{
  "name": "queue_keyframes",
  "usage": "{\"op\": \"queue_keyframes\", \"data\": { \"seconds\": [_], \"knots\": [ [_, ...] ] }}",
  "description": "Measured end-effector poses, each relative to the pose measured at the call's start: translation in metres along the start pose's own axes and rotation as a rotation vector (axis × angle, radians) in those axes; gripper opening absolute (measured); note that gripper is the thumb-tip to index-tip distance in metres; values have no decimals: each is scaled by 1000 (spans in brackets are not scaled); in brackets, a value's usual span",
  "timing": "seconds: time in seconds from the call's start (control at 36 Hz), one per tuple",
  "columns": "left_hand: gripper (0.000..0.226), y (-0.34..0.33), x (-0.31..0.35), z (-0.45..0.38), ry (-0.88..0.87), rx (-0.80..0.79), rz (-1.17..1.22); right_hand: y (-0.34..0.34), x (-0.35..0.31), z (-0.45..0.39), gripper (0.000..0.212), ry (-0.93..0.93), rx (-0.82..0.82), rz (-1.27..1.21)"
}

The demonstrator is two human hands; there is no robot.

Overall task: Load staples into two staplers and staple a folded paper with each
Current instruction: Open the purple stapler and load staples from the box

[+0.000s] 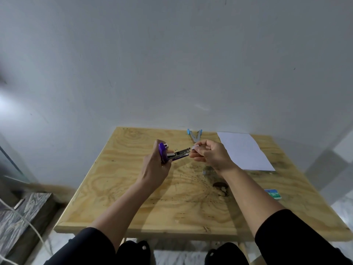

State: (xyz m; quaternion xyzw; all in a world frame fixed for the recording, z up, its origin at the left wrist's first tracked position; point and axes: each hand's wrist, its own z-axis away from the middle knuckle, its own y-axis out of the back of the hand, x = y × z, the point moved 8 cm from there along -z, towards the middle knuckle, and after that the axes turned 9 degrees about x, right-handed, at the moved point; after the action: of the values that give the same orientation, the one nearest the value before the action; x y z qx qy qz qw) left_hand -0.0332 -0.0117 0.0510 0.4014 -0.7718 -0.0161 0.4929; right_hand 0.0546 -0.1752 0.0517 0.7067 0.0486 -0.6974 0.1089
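Observation:
My left hand (156, 165) grips a purple stapler (163, 152) held above the wooden table (133, 188), its top flipped up and its metal staple tray (181, 151) pointing right. My right hand (210, 154) pinches a small strip of staples (195, 147) right at the tray's open end. A second stapler (194, 135), blue and lying spread open, rests at the table's far edge behind my right hand. A white sheet of paper (246, 150) lies flat at the far right.
A green and blue staple box (273, 194) sits near the right edge. A few loose staples (207, 171) lie under my right wrist. A dark knot hole (220, 186) marks the tabletop. The wall stands directly behind the table; a low patterned block (21, 217) is at left.

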Motion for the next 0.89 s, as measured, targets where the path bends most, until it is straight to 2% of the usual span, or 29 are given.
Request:
{"op": "queue_keyframes", "data": {
  "seconds": [0.19, 0.31, 0.89],
  "knots": [
    [50, -2, 3, 0, -25, 9, 0, -6, -20, 4, 18, 263, 59, 364],
    [51, -2, 4, -1, -33, 20, -8, -10, -25, 6, 11, 296, 56, 480],
    [52, 3, 12, -1, -97, 13, 28, -12, -29, 9, 5, 334, 50, 506]
  ]
}}
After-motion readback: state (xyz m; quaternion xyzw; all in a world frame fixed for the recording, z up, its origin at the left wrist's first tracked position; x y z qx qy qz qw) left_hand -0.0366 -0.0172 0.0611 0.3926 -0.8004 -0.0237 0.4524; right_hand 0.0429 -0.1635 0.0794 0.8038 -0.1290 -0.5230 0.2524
